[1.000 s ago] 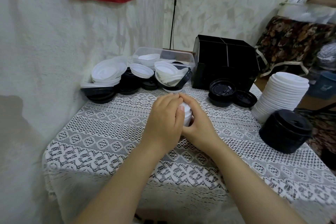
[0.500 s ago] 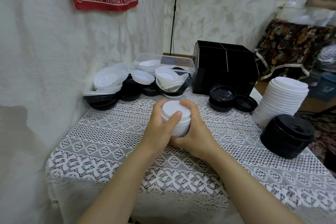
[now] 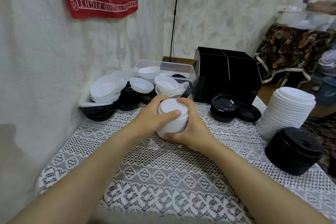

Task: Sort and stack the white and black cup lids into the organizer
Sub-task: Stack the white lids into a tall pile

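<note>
Nearest, at the middle of the lace tablecloth point(image 3: 163, 178): a short stack of white lids point(image 3: 172, 120), round, smooth, nested tight, with a flat top face inside a raised rim. Clamped from both sides: left hand point(image 3: 151, 116) at its 9 o'clock with the thumb laid across the top, right hand point(image 3: 192, 131) at its 3 o'clock with fingers curled over the far edge and the thumb under the near bottom. Underside hidden behind that thumb, so cannot tell whether touching the cloth. At 3 o'clock, a squat stack of black lids point(image 3: 292, 152); just beyond it, a tall leaning stack of white lids point(image 3: 285, 112), base hidden. At 1 o'clock, loose black lids point(image 3: 224, 104) in front of the black organizer point(image 3: 227, 76), compartments too dark to read. At 11 o'clock, a mixed heap of lids point(image 3: 107, 89) beside a clear tub point(image 3: 163, 67), contents partly hidden
</note>
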A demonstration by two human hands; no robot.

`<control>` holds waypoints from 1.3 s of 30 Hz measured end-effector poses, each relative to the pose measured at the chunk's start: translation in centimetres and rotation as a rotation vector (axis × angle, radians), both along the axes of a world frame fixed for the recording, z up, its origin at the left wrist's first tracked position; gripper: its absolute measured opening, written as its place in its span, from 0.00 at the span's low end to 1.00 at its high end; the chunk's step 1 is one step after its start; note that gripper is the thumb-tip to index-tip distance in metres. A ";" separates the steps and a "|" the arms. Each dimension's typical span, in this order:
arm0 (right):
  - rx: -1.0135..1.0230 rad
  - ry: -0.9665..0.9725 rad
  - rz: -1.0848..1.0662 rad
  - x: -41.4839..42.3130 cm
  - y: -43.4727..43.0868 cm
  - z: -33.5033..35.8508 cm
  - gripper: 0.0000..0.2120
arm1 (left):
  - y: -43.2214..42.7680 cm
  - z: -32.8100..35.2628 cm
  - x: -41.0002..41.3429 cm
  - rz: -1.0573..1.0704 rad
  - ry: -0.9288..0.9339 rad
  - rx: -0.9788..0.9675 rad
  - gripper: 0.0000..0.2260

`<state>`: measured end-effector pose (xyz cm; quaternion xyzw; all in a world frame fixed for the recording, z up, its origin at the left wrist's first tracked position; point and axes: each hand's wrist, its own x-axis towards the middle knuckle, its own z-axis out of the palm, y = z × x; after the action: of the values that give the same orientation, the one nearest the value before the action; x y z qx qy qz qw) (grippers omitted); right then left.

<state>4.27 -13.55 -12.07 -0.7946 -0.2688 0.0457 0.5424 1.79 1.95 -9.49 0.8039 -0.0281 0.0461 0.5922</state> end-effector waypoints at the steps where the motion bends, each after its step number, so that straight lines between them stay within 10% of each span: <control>1: -0.001 0.001 0.001 0.4 0.1 0.1 0.44 | 0.3 0.4 0.5 -0.019 0.008 0.023 0.23; 12: -0.085 -0.033 -0.005 2.1 -0.2 -1.7 0.44 | 3.2 -2.4 3.3 -0.213 0.047 -0.211 0.29; 19: 0.113 -0.336 -0.236 3.5 -0.4 0.8 0.19 | 3.6 -3.0 3.9 -0.243 0.028 -0.229 0.28; 29: -0.573 -0.323 -0.182 8.9 5.2 6.4 0.09 | 3.6 -3.1 4.0 -0.268 0.037 -0.265 0.26; 39: -0.015 -0.308 -0.313 8.1 2.8 6.1 0.05 | 3.6 -3.1 4.1 -0.268 0.048 -0.250 0.29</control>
<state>12.32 -10.74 -5.96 -0.8283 -0.2215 -0.1587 0.4896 5.86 5.58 -12.56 0.7139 -0.1149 -0.0496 0.6890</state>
